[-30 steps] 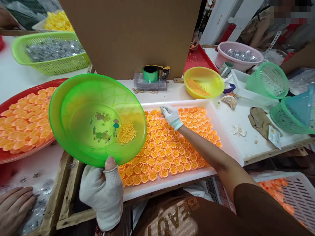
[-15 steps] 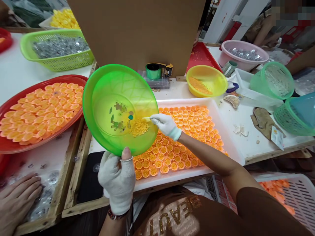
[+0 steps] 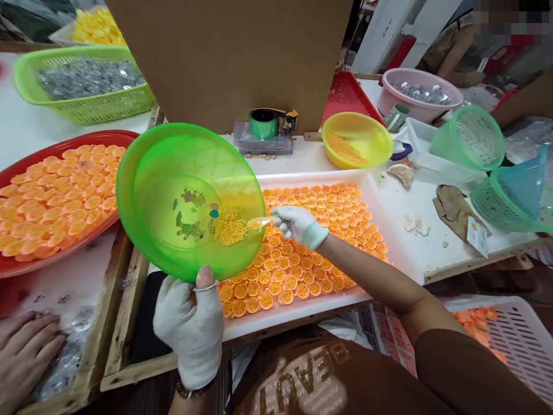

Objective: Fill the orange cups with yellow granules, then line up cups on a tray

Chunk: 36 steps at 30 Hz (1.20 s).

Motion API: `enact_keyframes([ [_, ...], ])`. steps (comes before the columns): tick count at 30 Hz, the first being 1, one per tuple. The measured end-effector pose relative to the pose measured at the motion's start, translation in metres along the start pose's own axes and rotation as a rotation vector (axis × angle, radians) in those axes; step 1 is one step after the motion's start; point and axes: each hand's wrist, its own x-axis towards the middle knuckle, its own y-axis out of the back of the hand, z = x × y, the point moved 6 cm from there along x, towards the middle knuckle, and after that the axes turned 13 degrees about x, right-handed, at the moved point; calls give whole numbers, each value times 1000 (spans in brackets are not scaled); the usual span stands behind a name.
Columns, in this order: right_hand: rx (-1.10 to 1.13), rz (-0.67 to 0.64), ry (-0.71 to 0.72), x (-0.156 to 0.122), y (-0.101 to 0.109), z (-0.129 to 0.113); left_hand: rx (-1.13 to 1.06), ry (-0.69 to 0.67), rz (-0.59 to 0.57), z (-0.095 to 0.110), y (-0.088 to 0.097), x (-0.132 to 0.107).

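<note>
My left hand [image 3: 190, 328], in a white glove with the thumb tip bare, grips the near rim of a green plastic basin [image 3: 151, 155] and holds it tilted. Small yellow pieces [image 3: 231, 227] lie in a heap at the basin's right side. My right hand [image 3: 298, 223], also gloved, pinches a small pale spoon [image 3: 260, 222], whose tip reaches over the basin's right rim beside the heap. Below and to the right sits a white tray [image 3: 400, 248] covered with rows of small orange cups [image 3: 298, 274]; many nearer ones hold yellow pieces.
Left stands a red tray [image 3: 64, 262] of orange cups, with a co-worker's bare hand [image 3: 28, 351] below it. Behind are a cardboard panel [image 3: 228, 57], a tape roll [image 3: 263, 124] and a yellow bowl [image 3: 380, 135]. Green baskets [image 3: 469, 138] stand at right.
The spoon has drawn back a little to the right from the yellow pieces and shows more of its length. The basin has shifted left and slightly down in view, as the camera turned somewhat.
</note>
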Motion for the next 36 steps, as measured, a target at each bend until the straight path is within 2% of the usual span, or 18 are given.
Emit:
enact_keyframes([
  [2, -10, 54, 89, 4, 12, -19, 4, 21, 11, -5, 3, 1],
  [5, -101, 128, 298, 14, 26, -45, 16, 31, 30, -6, 7, 3],
  [9, -377, 165, 548, 30, 33, -59, 32, 17, 40, -4, 8, 5],
  [11, -561, 122, 660, 33, 32, -61, 24, 2, 38, -3, 7, 4],
  [14, -817, -23, 809, 26, 23, -60, 11, 2, 25, -5, 5, 2],
  [16, -878, -75, 859, 14, 17, -61, 0, 7, 20, -5, 3, 2],
  [18, -824, -59, 865, 3, 12, -63, -12, 5, 9, -2, 1, 2],
  [22, -674, -44, 774, -2, 0, -51, -55, -34, -14, 13, -2, 3],
  [27, -647, -88, 667, 0, -13, -16, -74, -111, -31, 29, -6, 2],
  [30, -519, -100, 419, -4, -16, 11, -28, -118, -32, 29, -8, -1],
  [33, -251, -74, 105, -11, -16, 37, 2, -102, -45, 26, -10, -3],
  [36, -18, -66, -110, -16, -17, 49, -1, -93, -66, 23, -12, -5],
])
